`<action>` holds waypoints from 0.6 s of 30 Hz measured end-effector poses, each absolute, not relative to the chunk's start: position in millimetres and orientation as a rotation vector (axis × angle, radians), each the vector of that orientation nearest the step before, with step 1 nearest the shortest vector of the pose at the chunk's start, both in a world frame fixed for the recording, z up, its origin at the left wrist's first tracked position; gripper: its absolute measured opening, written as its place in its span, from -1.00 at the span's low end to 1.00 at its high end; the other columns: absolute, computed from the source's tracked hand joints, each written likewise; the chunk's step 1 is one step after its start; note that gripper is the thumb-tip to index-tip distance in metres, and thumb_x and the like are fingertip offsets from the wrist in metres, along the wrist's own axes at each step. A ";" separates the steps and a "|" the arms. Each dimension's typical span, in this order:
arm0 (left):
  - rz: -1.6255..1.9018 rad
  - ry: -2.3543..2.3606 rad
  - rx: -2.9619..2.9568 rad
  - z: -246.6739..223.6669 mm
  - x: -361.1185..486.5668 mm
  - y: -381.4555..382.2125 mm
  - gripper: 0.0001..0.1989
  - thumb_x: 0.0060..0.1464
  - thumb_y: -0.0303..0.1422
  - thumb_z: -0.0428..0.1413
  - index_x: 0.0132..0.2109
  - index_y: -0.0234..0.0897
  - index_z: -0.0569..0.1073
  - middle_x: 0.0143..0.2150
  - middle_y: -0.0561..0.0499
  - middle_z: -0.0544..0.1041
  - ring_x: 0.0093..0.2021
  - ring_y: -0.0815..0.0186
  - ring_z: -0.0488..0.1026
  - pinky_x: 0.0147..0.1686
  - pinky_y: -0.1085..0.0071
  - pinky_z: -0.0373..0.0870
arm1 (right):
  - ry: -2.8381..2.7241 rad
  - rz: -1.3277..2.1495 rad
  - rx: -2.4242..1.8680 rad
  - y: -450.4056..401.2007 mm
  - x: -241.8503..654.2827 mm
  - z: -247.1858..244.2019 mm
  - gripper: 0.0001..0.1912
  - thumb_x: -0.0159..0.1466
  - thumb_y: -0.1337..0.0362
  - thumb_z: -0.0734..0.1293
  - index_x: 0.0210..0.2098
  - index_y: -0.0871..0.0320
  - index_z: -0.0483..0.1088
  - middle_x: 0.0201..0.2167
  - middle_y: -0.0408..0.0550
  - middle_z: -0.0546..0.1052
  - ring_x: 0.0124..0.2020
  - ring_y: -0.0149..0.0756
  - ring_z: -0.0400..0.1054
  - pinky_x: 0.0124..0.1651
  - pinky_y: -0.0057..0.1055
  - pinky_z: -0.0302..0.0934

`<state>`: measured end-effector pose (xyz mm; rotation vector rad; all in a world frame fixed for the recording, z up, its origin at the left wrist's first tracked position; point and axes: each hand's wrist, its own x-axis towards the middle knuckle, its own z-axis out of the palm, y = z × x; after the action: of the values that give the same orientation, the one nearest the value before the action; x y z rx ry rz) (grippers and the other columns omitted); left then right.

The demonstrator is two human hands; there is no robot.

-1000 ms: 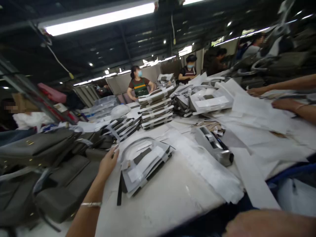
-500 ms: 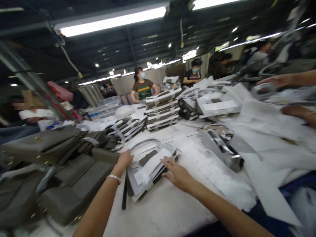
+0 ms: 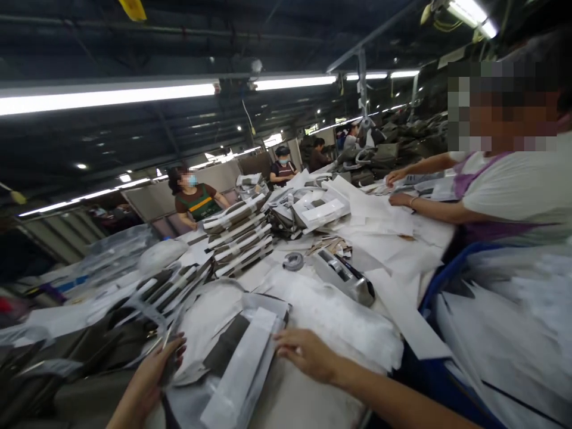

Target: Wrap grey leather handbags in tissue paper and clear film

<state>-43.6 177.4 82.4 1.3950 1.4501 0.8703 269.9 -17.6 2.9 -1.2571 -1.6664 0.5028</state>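
A dark olive handbag (image 3: 226, 345) lies flat on the table, partly covered by white sheets and clear plastic, with a wrapped handle arching at its far side. My left hand (image 3: 154, 363) is closed at the bag's left edge; blur hides exactly which part is pinched. A white paper strip (image 3: 243, 363) runs lengthwise over the bag. My right hand (image 3: 308, 354) is beside the bag's right edge, its fingers loosely bent and apart, holding nothing. The bag's near end runs out of the picture.
Stacked olive bags (image 3: 241, 238) stand beyond. A tape dispenser (image 3: 344, 274), a tape roll (image 3: 294, 261) and white foam sheets (image 3: 330, 310) lie to the right. More bags (image 3: 102, 387) are at left. A blue bin (image 3: 433, 298) holds plastic; a co-worker (image 3: 504, 185) reaches in from the right.
The view has swung right, bringing the co-worker and bin into view. The bag appears nearer and lower left. Both hands have stayed at its two sides.
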 end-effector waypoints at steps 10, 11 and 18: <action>0.838 1.146 1.677 195.7 9.7 48.5 -0.41 -0.14 -0.05 0.36 0.03 -0.17 0.47 -0.38 0.12 0.40 -0.47 0.43 0.29 -0.55 0.57 0.23 | -1.493 0.304 -1.895 106.2 398.7 47.2 -0.72 0.37 0.25 0.29 0.03 0.21 0.45 0.07 0.11 0.49 0.07 -0.15 0.39 0.17 -0.12 0.25; 0.804 1.156 1.742 195.7 12.5 41.1 -0.33 -0.16 -0.03 0.36 0.10 -0.16 0.45 -0.30 0.07 0.45 -0.37 0.34 0.37 -0.45 0.52 0.32 | -1.491 0.309 -1.944 120.0 402.1 45.5 -0.70 0.36 0.22 0.31 0.04 0.21 0.42 0.07 0.10 0.47 0.08 -0.14 0.38 0.15 -0.07 0.26; 0.659 0.986 1.932 209.0 -0.1 27.0 -0.26 0.08 0.16 0.09 0.25 -0.20 0.33 -0.26 0.00 0.52 -0.34 0.26 0.39 -0.32 0.39 0.34 | -1.408 0.307 -2.160 160.8 398.0 40.2 -0.67 0.36 0.15 0.33 0.04 0.20 0.38 0.01 0.04 0.47 -0.05 -0.20 0.42 -0.01 -0.11 0.38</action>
<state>-0.1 27.0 209.0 1.9321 0.9858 0.6587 398.0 160.8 40.2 -2.1596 -1.4083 0.3074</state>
